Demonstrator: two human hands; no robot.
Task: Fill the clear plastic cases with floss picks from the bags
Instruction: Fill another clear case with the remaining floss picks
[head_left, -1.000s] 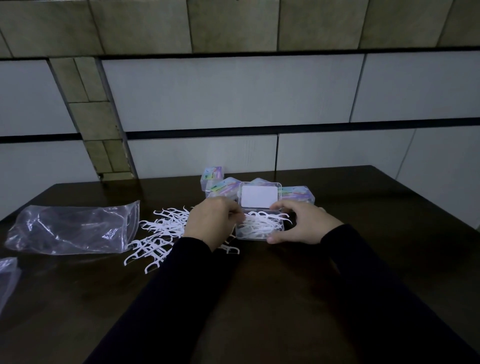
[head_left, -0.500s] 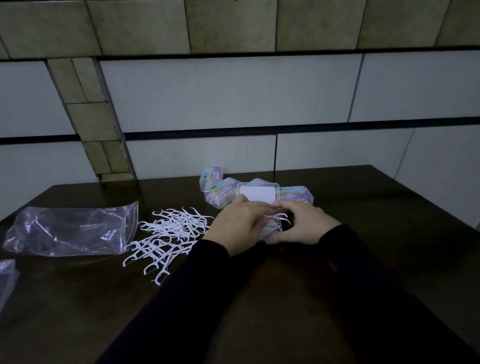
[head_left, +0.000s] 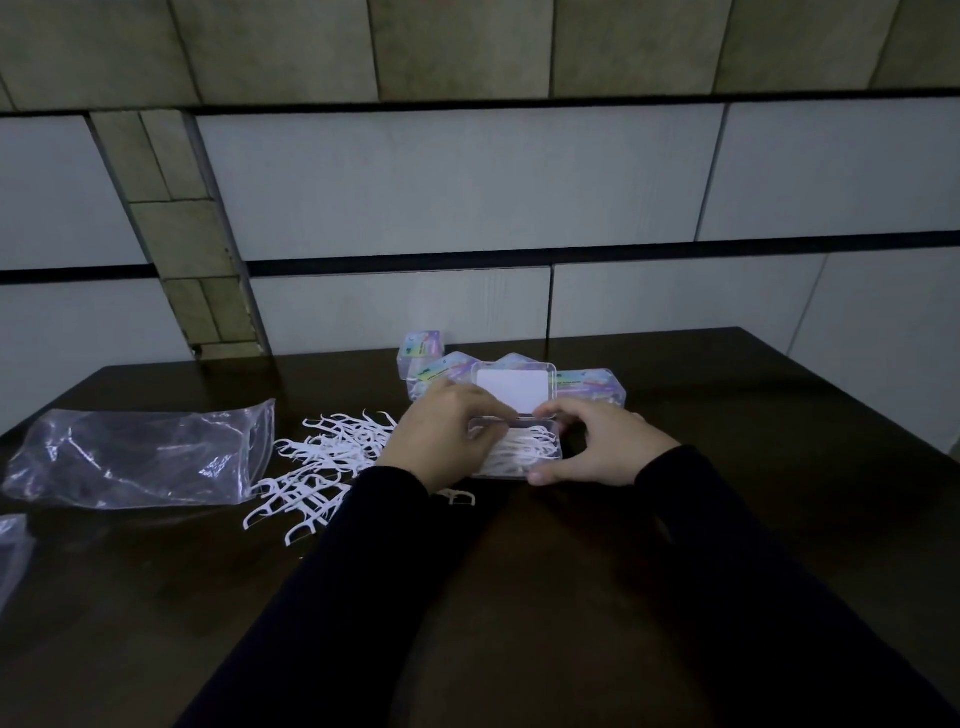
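- Here, in the head view, the open clear case (head_left: 519, 449) sits directly between the two hands, its long axis running left to right across the person, with its lid (head_left: 513, 388) standing up on the far side, away from both wrists.
- The left hand (head_left: 441, 441) lies over the case's left end, fingers curled down toward the floss picks inside it; whether it pinches any picks cannot be told, since the fingertips are hidden.
- The right hand (head_left: 597, 447) holds the case's right end, thumb on the near corner and fingers curved round the far edge by the lid's hinge.
- Both hands touch the case, so neither has to travel; the left is the nearer to the supply.
- The loose floss picks (head_left: 322, 467) lie spread on the tabletop (head_left: 571, 571) just to the outside of the left hand, some passing under its wrist.
- Beyond that pile, farther out from the left hand, lies a clear plastic bag (head_left: 135, 457), flat and seemingly emptied.
- Past the lid, beyond both hands, stand several closed cases (head_left: 592, 387) with coloured labels.
- Judging by this, the next reach would go leftward with the left hand while the right steadies the case.
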